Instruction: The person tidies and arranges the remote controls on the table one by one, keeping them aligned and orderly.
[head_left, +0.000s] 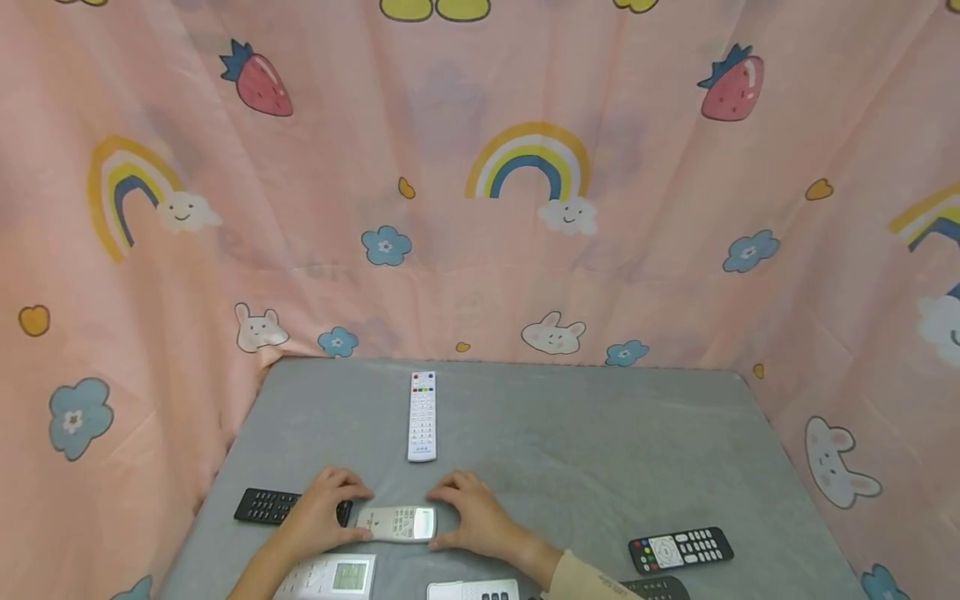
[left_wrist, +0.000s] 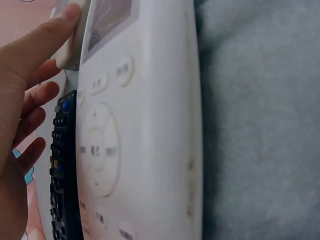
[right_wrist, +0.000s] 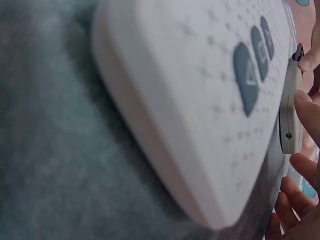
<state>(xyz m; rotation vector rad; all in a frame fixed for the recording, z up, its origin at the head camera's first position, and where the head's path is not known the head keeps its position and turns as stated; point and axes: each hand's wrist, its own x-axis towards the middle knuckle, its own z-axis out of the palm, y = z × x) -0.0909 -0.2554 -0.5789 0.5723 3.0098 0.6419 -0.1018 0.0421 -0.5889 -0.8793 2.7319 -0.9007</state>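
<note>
A cream air-conditioner remote (head_left: 401,524) with a small screen lies flat on the grey table, between the two hands. My left hand (head_left: 318,517) is at its left end, thumb at the near corner and fingers spread apart beyond the far one. At the screen end is my right hand (head_left: 480,521), its thumb tip close to the near corner and its fingers loosely bent. In the right wrist view the right thumb (right_wrist: 306,107) overlaps the cream remote's end (right_wrist: 288,125). Under the left hand lies a black remote (head_left: 262,505), partly hidden by it.
A white remote (head_left: 422,417) stands lengthwise farther back. Nearer me are a white remote with a screen (head_left: 350,577) and another white one (head_left: 472,591). Two black remotes, one with coloured buttons (head_left: 681,550) and a plainer one (head_left: 663,587), lie at right. A pink curtain (head_left: 480,275) surrounds the table.
</note>
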